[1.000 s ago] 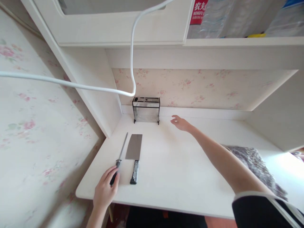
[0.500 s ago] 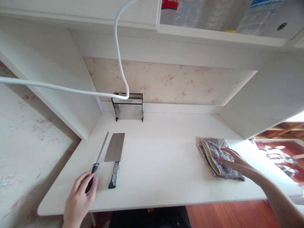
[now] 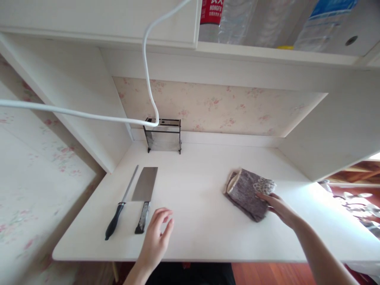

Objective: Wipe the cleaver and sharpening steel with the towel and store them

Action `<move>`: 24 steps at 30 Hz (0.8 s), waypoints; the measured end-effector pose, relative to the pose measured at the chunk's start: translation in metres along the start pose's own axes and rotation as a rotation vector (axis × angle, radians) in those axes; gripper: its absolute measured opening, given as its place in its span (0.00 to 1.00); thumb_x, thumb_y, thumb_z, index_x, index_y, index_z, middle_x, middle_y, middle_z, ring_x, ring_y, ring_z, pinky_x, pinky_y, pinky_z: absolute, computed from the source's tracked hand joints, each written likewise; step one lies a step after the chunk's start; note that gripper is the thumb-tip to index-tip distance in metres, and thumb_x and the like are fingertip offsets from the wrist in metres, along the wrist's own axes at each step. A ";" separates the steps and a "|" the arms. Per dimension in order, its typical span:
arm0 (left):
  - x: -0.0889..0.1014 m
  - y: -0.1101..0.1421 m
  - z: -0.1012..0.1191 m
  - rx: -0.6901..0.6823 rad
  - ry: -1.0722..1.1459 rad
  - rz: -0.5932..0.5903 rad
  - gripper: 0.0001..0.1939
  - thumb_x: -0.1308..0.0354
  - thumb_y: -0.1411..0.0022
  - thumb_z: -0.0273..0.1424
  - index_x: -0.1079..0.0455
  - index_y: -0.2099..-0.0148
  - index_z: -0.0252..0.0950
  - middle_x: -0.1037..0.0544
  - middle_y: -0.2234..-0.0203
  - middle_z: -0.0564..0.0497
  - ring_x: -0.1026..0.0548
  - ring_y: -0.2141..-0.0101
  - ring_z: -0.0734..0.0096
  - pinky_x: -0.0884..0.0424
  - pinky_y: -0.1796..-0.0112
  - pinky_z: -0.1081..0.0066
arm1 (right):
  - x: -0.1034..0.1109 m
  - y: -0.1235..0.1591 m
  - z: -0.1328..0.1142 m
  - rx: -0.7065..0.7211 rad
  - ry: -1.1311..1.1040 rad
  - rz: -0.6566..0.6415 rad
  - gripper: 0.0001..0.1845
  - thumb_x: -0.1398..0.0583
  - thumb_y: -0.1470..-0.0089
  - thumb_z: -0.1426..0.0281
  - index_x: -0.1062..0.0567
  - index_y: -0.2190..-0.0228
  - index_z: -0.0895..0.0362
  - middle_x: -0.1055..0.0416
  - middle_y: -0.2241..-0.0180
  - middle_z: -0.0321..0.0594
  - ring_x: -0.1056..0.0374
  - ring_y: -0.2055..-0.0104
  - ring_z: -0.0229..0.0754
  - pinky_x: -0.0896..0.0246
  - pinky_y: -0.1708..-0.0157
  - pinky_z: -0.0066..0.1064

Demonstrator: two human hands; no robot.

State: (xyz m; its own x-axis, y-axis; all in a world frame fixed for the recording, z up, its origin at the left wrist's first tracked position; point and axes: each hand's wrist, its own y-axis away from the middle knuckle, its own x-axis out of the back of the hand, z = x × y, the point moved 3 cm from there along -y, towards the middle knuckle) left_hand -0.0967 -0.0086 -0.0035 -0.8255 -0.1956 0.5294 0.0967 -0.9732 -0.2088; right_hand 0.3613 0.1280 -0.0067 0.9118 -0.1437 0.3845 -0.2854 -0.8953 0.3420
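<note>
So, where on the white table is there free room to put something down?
Bare: the tabletop between cleaver and folded cloth, beyond the left hand; also right of the slotted stand. Crowded: left side, where sharpening steel and cleaver lie close together.

My right hand (image 3: 276, 206) pinches the right edge of a folded gray-brown towel (image 3: 245, 194), on the right of the white surface (image 3: 192, 221). My left hand (image 3: 158, 234) is empty, fingers loosely curled, just beside the handle of the cleaver (image 3: 146, 184). Cleaver lies flat, blade away from me. Sharpening steel (image 3: 114, 223) lies left of it, black handle toward me. Black-framed rack with clear panels (image 3: 163, 139) stands upright at the back. White cable (image 3: 147, 59) crosses in front. Plastic bottles (image 3: 234, 21) on the upper shelf (image 3: 267, 51).
</note>
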 end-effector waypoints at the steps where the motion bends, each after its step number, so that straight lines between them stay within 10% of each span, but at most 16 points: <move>1: -0.009 -0.001 0.004 0.020 0.051 -0.041 0.11 0.49 0.35 0.36 0.32 0.52 0.41 0.29 0.54 0.44 0.25 0.58 0.64 0.25 0.59 0.66 | -0.021 0.005 -0.009 -0.001 -0.065 -0.044 0.19 0.32 0.63 0.59 0.25 0.67 0.52 0.23 0.65 0.45 0.26 0.66 0.49 0.29 0.70 0.38; 7: -0.023 -0.002 0.013 0.030 0.168 -0.090 0.11 0.50 0.34 0.36 0.34 0.51 0.40 0.31 0.53 0.42 0.27 0.57 0.65 0.26 0.55 0.64 | -0.140 0.045 -0.073 0.062 -0.445 -0.337 0.21 0.34 0.56 0.66 0.29 0.58 0.51 0.23 0.62 0.39 0.25 0.62 0.45 0.29 0.62 0.35; 13: 0.016 0.002 -0.005 0.124 0.229 0.157 0.12 0.48 0.35 0.38 0.35 0.52 0.39 0.31 0.54 0.43 0.27 0.58 0.65 0.26 0.57 0.65 | -0.208 0.085 -0.126 0.086 -0.612 -0.656 0.19 0.37 0.53 0.64 0.29 0.57 0.56 0.23 0.61 0.44 0.26 0.62 0.50 0.29 0.62 0.40; 19: 0.055 0.010 -0.019 0.157 0.127 0.374 0.13 0.46 0.37 0.40 0.34 0.55 0.37 0.29 0.57 0.45 0.26 0.57 0.63 0.26 0.57 0.64 | -0.265 0.086 -0.104 0.059 -0.399 -0.668 0.26 0.35 0.54 0.61 0.31 0.52 0.52 0.25 0.59 0.41 0.27 0.60 0.46 0.31 0.60 0.37; 24: 0.042 0.010 -0.020 0.116 -0.016 0.255 0.13 0.49 0.35 0.38 0.35 0.52 0.38 0.30 0.54 0.43 0.27 0.54 0.61 0.28 0.54 0.60 | -0.280 0.087 -0.068 0.088 -0.297 -0.542 0.37 0.33 0.61 0.69 0.34 0.47 0.49 0.30 0.51 0.39 0.29 0.56 0.44 0.33 0.57 0.35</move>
State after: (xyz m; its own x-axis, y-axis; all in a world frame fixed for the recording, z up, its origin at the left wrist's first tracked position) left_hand -0.1416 -0.0243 -0.0002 -0.7576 -0.4366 0.4853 0.3638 -0.8997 -0.2413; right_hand 0.0613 0.1189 -0.0266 0.9670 0.2411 -0.0828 0.2548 -0.9033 0.3452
